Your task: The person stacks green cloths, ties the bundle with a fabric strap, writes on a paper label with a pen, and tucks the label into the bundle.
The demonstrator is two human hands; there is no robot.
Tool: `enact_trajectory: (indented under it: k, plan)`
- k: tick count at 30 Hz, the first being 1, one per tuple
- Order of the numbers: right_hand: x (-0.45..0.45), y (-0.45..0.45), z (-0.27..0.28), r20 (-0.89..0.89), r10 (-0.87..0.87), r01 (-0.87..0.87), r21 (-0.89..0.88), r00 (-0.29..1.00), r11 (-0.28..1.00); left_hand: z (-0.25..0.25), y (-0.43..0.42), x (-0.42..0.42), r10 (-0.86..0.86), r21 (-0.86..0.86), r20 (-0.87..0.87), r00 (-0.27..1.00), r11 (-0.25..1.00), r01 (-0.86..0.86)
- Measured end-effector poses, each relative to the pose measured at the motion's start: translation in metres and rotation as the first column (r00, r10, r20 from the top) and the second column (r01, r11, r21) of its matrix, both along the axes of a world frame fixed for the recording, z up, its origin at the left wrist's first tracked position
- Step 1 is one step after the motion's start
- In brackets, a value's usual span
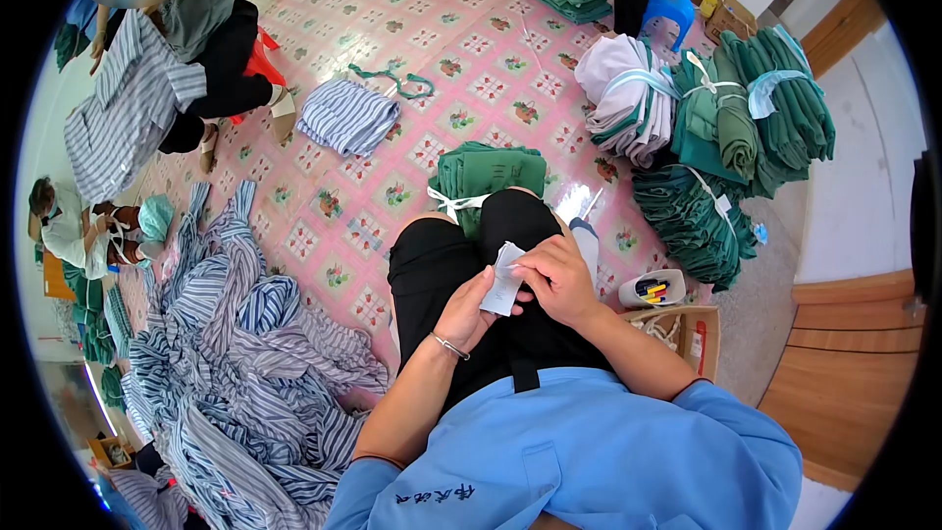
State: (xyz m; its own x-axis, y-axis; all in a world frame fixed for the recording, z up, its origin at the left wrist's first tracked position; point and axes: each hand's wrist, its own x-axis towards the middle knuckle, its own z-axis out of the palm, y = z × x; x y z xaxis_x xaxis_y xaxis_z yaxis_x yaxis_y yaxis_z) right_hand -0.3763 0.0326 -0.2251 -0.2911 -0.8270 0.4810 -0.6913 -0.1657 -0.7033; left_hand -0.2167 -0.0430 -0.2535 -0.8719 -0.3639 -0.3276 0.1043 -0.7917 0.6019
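Note:
A small white pad of paper slips (pixel 501 285) with faint writing is held above my lap. My left hand (pixel 461 315), with a bracelet at the wrist, is closed around its lower left side. The fingers of my right hand (pixel 559 280) pinch the pad's upper right edge. Just beyond my knees lies a folded green cloth bundle (pixel 491 170), bound with a white strip (pixel 456 202).
Striped garments (pixel 235 344) are heaped at left. Tied bundles of green cloth (pixel 692 221) and pale cloth (pixel 628 98) are stacked at right, near a pen container (pixel 653 289) and a box (pixel 702 334). A folded striped stack (pixel 348 116) lies ahead. Other people sit nearby.

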Motion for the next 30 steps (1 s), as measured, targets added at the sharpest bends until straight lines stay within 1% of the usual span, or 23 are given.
enact_trajectory:
  k: [4, 7, 10, 13, 16, 19, 21, 25, 28, 29, 30]
  plan:
    - [-0.003, 0.003, -0.002, 0.056, -0.058, 0.056, 0.038, 0.997, 0.998, 0.003, 0.0, -0.002, 0.006, -0.004, 0.011, 1.0, 1.0, -0.006]
    - [-0.003, 0.003, -0.001, 0.055, -0.056, 0.054, 0.028, 0.997, 0.998, 0.001, 0.001, -0.002, 0.009, -0.009, 0.016, 1.0, 1.0, -0.008]
    - [-0.003, 0.006, 0.003, 0.025, -0.029, 0.029, 0.007, 0.999, 1.0, 0.003, 0.0, -0.001, 0.012, -0.015, 0.018, 1.0, 1.0, -0.012]
    - [-0.004, 0.008, 0.008, 0.016, -0.054, 0.054, -0.042, 0.998, 0.998, 0.003, 0.001, -0.001, 0.01, -0.024, 0.015, 1.0, 1.0, -0.01]
    - [-0.014, 0.008, 0.012, -0.077, -0.058, 0.048, -0.124, 0.995, 0.991, -0.002, 0.003, -0.003, -0.002, 0.002, 0.009, 1.0, 1.0, 0.002]
    - [-0.017, 0.006, 0.011, -0.008, -0.176, 0.175, -0.095, 0.984, 0.98, -0.005, 0.001, -0.001, 0.008, -0.015, 0.0, 1.0, 1.0, -0.008]
    - [-0.017, 0.005, 0.005, -0.011, -0.169, 0.168, -0.083, 0.986, 0.982, -0.005, -0.001, 0.0, -0.021, -0.015, -0.044, 0.999, 1.0, 0.02]
    - [-0.012, 0.004, 0.007, 0.029, -0.124, 0.124, -0.017, 0.992, 0.992, -0.005, -0.003, 0.0, -0.04, 0.027, -0.058, 0.998, 0.999, 0.041]
    - [-0.01, 0.002, 0.011, 0.046, -0.127, 0.126, 0.01, 0.991, 0.992, -0.006, -0.002, 0.001, -0.044, 0.01, -0.055, 0.998, 0.999, 0.044]
    - [-0.009, 0.002, 0.013, 0.044, -0.138, 0.136, 0.05, 0.989, 0.99, -0.005, -0.002, 0.001, -0.039, 0.004, -0.067, 0.997, 0.999, 0.039]
    - [-0.011, 0.001, 0.012, 0.046, -0.126, 0.124, 0.047, 0.991, 0.991, -0.006, -0.003, 0.001, -0.04, 0.021, -0.068, 0.997, 0.999, 0.042]
